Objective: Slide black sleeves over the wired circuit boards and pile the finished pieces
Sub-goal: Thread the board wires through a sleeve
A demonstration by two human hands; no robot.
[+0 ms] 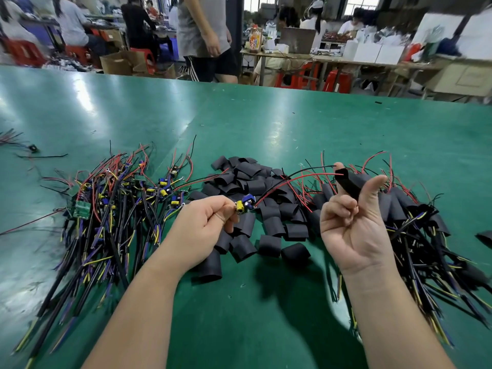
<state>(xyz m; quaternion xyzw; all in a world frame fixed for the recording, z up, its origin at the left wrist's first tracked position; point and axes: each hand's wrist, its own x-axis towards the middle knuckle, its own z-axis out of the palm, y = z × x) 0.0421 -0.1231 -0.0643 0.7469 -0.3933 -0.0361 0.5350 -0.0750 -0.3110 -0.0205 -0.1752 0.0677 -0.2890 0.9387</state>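
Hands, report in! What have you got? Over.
Left hand pinches wired circuit board. Right hand pinches black sleeve, raised. Sleeve not on board yet. Nothing blocking between them.

A glossy green desk (346, 129) reflects overhead light. Beyond it stand red plastic stools (332, 79), cardboard boxes (117, 62) and cluttered workbenches (346, 61) with seated workers (72, 25); one person (205, 35) stands near, with bright windows (255, 2) behind.

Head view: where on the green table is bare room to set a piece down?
Bare: the green table beyond all three heaps, and the near strip in front of the loose sleeves, between the side heaps. Crowded: unsleeved boards on the left and finished pile on the right, hemming in the sleeves.
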